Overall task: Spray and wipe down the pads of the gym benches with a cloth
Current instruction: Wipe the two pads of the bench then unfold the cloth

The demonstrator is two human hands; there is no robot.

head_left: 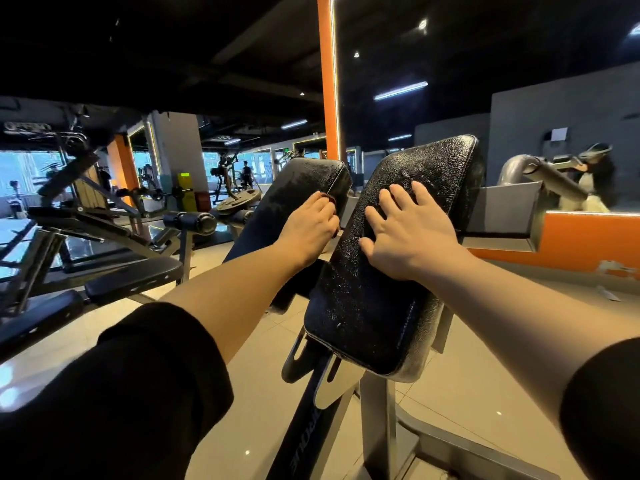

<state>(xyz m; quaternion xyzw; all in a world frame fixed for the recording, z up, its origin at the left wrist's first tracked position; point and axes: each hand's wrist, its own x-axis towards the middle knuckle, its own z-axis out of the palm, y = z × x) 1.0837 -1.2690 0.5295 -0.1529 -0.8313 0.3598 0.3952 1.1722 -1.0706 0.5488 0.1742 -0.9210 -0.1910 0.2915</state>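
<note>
On the left pad [294,202], the left hand [308,226] curls its fingers over the inner edge, seemingly clutching a dark scrap, perhaps the cloth [331,199], likely to steady; right hand [408,233] lies flat, fingers straight, on the wet right pad [398,265]. Two pads, two hands; no sprayer visible

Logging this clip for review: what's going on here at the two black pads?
A person leans over a gym machine with two black pads. The right hand lies flat, fingers spread, on the right pad, which glistens with droplets. The left hand holds the inner edge of the left pad, with something small and dark red under its fingers. No spray bottle is visible.
</note>
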